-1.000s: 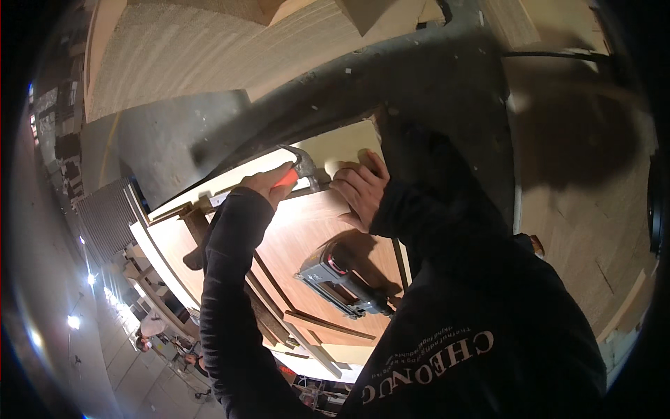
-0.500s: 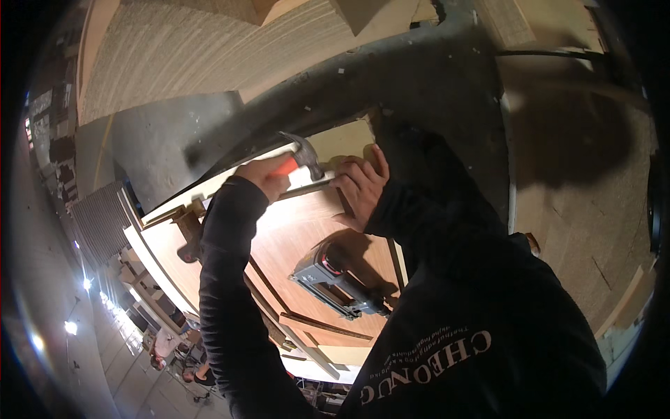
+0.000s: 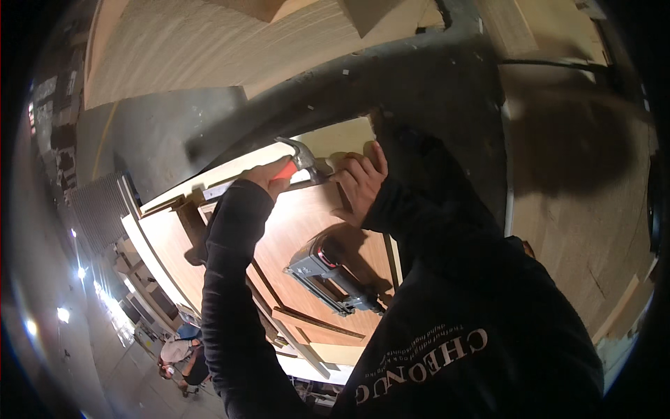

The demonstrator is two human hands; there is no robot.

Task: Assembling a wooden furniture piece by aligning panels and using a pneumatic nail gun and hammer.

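Since the earlier frame, the hammer (image 3: 301, 162) has been brought closer to the right hand (image 3: 361, 183), and the nail gun (image 3: 329, 276) is now seen lower on the wooden panel (image 3: 293, 230).

The left hand (image 3: 264, 179) is clenched around the hammer's red grip, with the fingers (image 3: 273, 167) wrapped over it; the steel head and claw stand just past those fingers, toward the right hand. The right hand is pressed against the upper edge of the panel, its fingers (image 3: 363, 166) half curled and spread along that edge. Whether something small is pinched between them cannot be told. The hammer head lies just beside the right fingers, nearly touching them.

Below both hands, the grey and red nail gun rests flat on the panel, well apart from the fingers. Thin dark wooden strips (image 3: 317, 322) are laid on the panel below the nail gun. The panel is carried on a bench (image 3: 150, 241) crowded with pale boards on the left-hand side. Far below the left arm, another person (image 3: 183, 355) is seen on the workshop floor (image 3: 122, 359).
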